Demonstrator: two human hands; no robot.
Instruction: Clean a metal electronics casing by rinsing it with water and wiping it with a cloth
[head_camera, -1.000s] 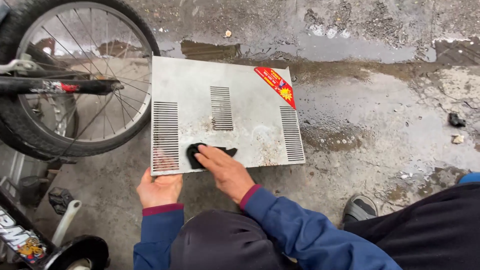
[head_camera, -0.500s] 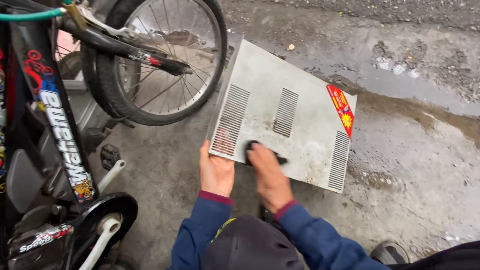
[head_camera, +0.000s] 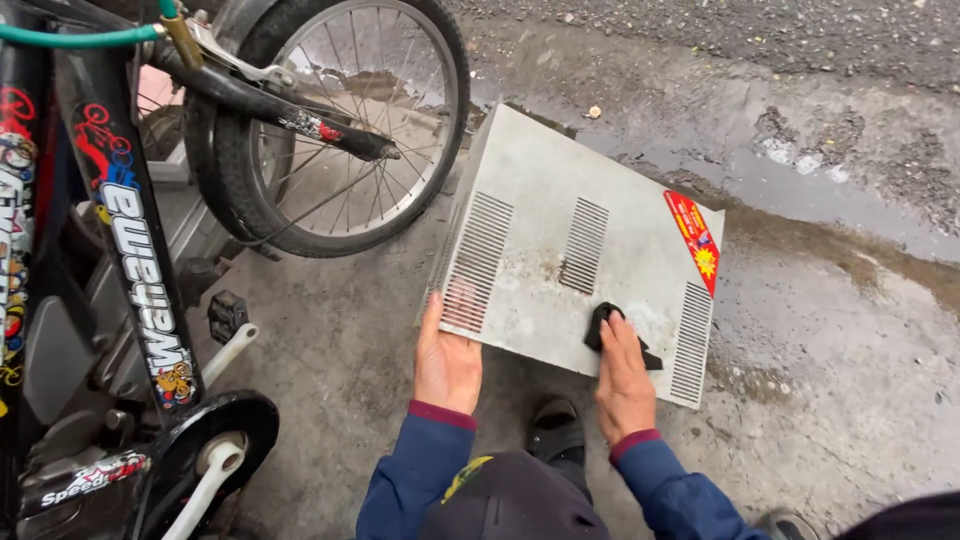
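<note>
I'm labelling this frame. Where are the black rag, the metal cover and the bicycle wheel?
black rag (head_camera: 600, 322), head view, upper fold above the fingers
metal cover (head_camera: 545, 232), head view, bare panel between vents
bicycle wheel (head_camera: 452, 95), head view, tyre's right side

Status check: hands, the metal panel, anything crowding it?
Left hand grips near edge of grey vented panel. Right hand presses black cloth on panel face. Bicycle wheel close by panel's far left corner.
</note>
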